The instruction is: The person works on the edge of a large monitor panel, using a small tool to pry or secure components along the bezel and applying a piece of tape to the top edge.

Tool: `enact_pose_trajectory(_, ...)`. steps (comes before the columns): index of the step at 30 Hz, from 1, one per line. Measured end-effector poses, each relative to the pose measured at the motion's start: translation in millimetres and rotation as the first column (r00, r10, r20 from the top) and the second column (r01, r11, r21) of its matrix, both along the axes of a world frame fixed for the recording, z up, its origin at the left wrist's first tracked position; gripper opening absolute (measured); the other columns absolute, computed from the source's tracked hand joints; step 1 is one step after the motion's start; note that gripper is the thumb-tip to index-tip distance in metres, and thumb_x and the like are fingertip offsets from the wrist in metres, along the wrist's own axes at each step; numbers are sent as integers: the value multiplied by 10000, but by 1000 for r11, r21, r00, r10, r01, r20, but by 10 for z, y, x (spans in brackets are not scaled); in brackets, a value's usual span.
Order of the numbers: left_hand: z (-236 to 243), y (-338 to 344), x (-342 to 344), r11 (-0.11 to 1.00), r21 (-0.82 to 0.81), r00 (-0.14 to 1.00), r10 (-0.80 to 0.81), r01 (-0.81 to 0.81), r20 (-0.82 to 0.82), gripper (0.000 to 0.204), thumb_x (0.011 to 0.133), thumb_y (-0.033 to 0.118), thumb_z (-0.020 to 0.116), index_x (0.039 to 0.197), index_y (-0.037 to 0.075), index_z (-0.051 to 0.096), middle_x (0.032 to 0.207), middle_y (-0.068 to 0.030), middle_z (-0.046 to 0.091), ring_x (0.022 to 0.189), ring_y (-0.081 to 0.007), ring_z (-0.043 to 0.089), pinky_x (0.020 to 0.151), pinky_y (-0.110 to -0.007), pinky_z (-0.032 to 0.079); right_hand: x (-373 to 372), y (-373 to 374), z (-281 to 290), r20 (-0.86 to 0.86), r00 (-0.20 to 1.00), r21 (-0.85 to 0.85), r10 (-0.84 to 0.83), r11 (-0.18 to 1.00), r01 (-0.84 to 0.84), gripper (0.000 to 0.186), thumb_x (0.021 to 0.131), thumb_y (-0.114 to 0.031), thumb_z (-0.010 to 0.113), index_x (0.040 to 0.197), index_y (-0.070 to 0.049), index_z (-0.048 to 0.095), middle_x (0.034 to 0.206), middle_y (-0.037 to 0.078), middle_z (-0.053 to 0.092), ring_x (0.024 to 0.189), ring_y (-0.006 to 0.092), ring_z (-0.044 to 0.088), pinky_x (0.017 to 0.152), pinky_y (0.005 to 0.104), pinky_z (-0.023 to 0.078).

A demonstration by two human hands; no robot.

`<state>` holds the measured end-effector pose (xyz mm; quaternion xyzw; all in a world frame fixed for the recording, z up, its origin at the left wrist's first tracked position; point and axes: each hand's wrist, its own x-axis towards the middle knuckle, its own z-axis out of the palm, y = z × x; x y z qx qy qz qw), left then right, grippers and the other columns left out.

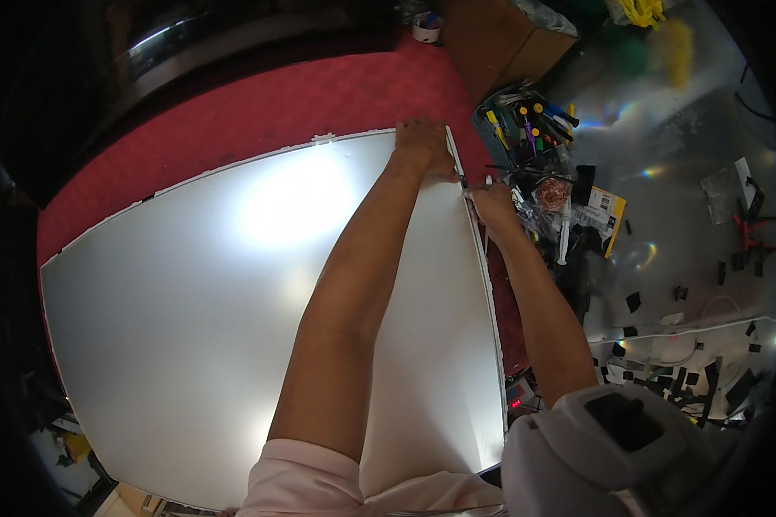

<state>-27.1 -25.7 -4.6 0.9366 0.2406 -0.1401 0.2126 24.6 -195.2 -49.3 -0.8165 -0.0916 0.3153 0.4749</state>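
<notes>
A large, flat white panel (190, 345), like a screen's backlight with a thin pale frame, lies across most of the view. Bright light glares off its sheet. My left hand (424, 151) is at the far right corner, with bent fingers over the far edge and the thumb side by the right edge. Just nearer to me, my right hand (493, 207) is closed at the panel's right edge. A small white tip shows by its fingers, but what it holds is hard to make out. The hands are close together, apart from each other.
Red padded cloth (259, 108) lies under the panel. To the right are a tool basket (491, 129) with screwdrivers and pliers, bagged wire (553, 194) and a syringe (564, 237). A cardboard box (500, 47) stands behind. Black scraps litter the shiny sheet (655, 250).
</notes>
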Motion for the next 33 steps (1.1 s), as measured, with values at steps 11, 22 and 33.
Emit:
enact_pose_trajectory(11, -16, -44, 23, 998, 6, 998, 58, -58, 23, 978, 587, 457, 823, 1402, 127, 393, 1376, -180, 429, 1321, -344, 365, 1073, -448, 281, 1, -8, 87, -163, 986, 19, -16, 1000, 19, 127, 856, -117, 616, 885, 7, 625, 622, 1, 521, 445, 75, 440, 372, 230, 293)
enact_pose_trajectory(22, -29, -6, 15, 1000, 20, 1000, 2, -2, -5, 1027, 584, 464, 829, 1422, 107, 353, 1386, -196, 415, 1318, -351, 369, 1084, -455, 275, -4, 34, -62, 1, 1000, -32, 24, 999, -24, 183, 887, -184, 611, 820, -15, 633, 616, -7, 511, 519, 100, 428, 468, 311, 325)
enact_pose_trajectory(33, 111, 43, 90, 998, -25, 997, -58, 57, -54, 990, 532, 449, 863, 1291, -32, 449, 1324, -203, 483, 1279, -340, 422, 1053, -439, 332, 37, 97, -165, 229, 959, -226, 165, 968, -112, 228, 856, -199, 627, 885, 25, 653, 739, 91, 601, 699, 197, 555, 639, 356, 423)
